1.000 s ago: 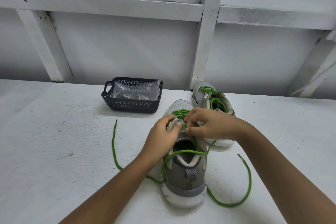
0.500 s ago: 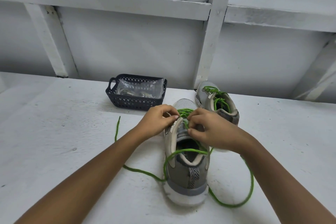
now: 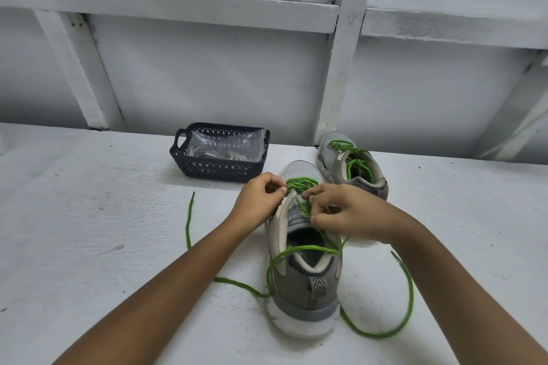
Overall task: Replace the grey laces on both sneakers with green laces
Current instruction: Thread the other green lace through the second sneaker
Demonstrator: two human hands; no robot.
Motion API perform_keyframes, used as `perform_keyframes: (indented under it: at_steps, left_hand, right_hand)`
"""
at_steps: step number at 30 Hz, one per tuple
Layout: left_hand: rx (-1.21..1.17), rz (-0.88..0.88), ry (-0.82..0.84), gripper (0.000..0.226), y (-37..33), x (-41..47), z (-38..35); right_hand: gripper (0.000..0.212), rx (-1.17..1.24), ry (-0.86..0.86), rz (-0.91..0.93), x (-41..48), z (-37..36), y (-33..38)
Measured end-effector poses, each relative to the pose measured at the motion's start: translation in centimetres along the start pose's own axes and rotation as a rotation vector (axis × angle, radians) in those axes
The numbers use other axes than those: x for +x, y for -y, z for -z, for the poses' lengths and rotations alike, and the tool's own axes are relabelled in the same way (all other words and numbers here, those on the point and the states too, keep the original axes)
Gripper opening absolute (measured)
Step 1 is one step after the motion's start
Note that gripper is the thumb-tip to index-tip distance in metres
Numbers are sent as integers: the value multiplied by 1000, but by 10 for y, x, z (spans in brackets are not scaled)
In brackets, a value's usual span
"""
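A grey sneaker stands heel toward me on the white table, with a green lace crossing its front eyelets. My left hand pinches the lace at the sneaker's left eyelet edge. My right hand pinches the green lace over the tongue. Both loose lace ends trail on the table, one to the left, one looping to the right. A second grey sneaker with green laces stands behind, near the wall.
A dark plastic basket holding a clear plastic bag sits at the back left of the sneakers. A white panelled wall closes off the back of the table.
My left hand has moved from the tongue to the left eyelet edge. My right hand has slid a little toward me along the lace. The camera view has shifted slightly.
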State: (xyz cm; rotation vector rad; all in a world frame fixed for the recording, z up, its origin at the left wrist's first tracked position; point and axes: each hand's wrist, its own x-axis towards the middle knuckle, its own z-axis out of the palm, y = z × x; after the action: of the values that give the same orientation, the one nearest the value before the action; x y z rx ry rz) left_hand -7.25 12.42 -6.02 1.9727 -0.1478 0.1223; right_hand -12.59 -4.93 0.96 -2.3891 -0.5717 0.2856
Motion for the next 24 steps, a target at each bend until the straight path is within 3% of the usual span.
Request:
perform_keyframes:
  at_steps: [7,11,13,16,24]
  left_hand:
    - [49,-13,-15,5,-9,-15,5]
    - [-13,6,164,49,-21,-33,11]
    - [57,12,226,52,-22,-39,10]
    - [151,48,159,52,-25,-42,3]
    - [14,101,-103,43,-24,-49,-13]
  right_hand:
    - [29,20,9,-20,1,-3,-3]
    - [30,-9,-7,-15,1,-6,-3]
    - [30,-11,-12,-10,1,-6,-2]
    - [27,-20,-10,-12,1,-6,-2]
    - [31,62,23,20,-4,2,-9]
